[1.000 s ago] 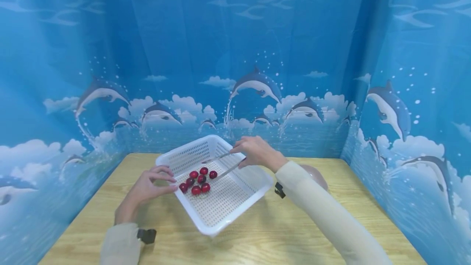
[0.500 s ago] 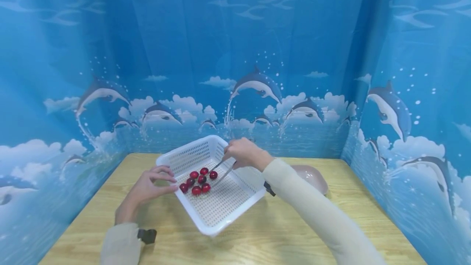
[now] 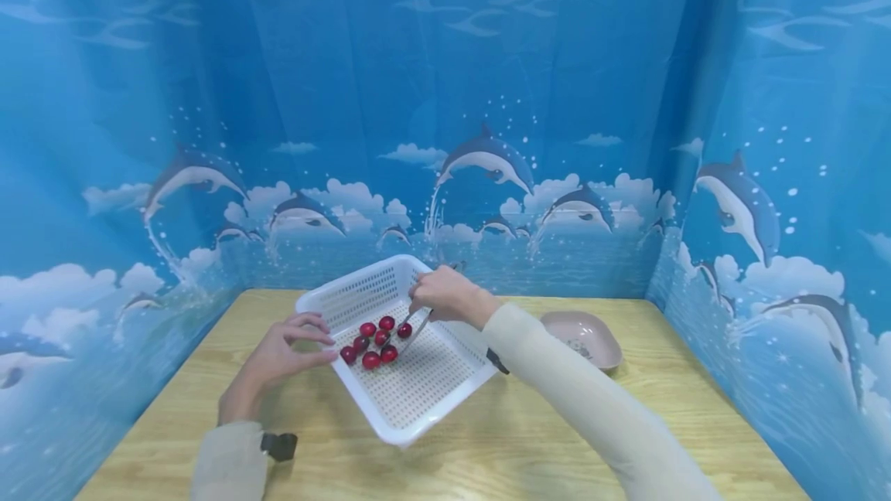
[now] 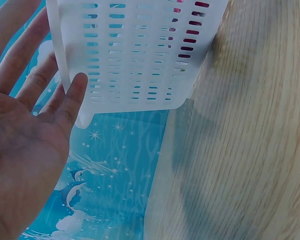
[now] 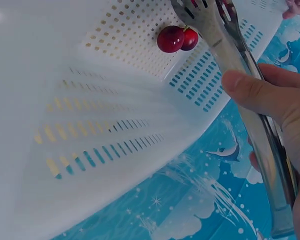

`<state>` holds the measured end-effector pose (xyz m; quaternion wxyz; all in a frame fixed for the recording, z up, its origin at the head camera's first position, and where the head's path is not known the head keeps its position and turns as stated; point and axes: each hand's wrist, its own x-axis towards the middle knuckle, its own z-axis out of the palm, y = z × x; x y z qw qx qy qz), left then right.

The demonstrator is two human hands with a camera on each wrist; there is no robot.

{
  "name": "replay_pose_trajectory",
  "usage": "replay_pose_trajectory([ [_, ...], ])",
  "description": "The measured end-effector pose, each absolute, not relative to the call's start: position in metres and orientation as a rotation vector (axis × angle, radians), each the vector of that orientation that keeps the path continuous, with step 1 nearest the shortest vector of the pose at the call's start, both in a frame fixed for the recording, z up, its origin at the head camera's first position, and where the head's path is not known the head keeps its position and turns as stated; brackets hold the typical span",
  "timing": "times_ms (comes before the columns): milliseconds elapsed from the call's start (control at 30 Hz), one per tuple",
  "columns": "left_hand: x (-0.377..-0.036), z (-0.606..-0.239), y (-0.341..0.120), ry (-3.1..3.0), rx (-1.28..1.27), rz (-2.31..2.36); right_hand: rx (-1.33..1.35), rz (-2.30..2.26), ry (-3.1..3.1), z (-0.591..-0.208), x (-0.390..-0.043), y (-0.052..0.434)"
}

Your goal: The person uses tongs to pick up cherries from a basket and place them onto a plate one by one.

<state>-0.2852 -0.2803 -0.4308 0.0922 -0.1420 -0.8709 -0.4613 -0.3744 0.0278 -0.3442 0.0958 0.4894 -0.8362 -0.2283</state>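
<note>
**Status: judged an early step, nothing seen lifted out**

Backdrop [image 3: 445,60]: one, dolphin-printed, standing round the far side and both flanks.

Surface [image 3: 515,439]: one, wood-grained.

Basket [image 3: 418,393]: one, white, perforated, set cornerwise. All the cherries [image 3: 382,338] we can see lie in it, grouped toward its left side.

Bowl [image 3: 592,327]: one, pinkish, to the right of the basket and apart from it. We see no cherry there, only greyish marks too small to identify.

Hands: two. The left hand [image 3: 278,350] has its fingers spread, slightly bent, touching the basket's rim; we read this as steadying. The right hand [image 3: 451,296] has its fingers wrapped round the tongs [image 5: 252,127].

Tongs: one pair, metal, reaching into the basket.

Cherries: we count eight in the head view; overlap could hide another. The rightmost cherry [image 3: 404,330] lies at the tong arms; whether they grip it, we cannot tell.

Done, we judge: basket steadied, tongs in position. Outstanding: a confirmed hold on that cherry, then the other seven.
</note>
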Motion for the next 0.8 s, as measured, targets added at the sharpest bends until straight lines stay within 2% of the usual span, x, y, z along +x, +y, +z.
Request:
replay_pose_trajectory([
  [500,-0.287,-0.432,-0.281,-2.602,-0.415,-1.361,1.401,-0.127,-2.51,-0.327,-0.368,0.079],
  [800,-0.286,-0.432,-0.281,-2.602,-0.409,-1.369,1.349,-0.02,-2.43,-0.323,-0.363,0.11],
])
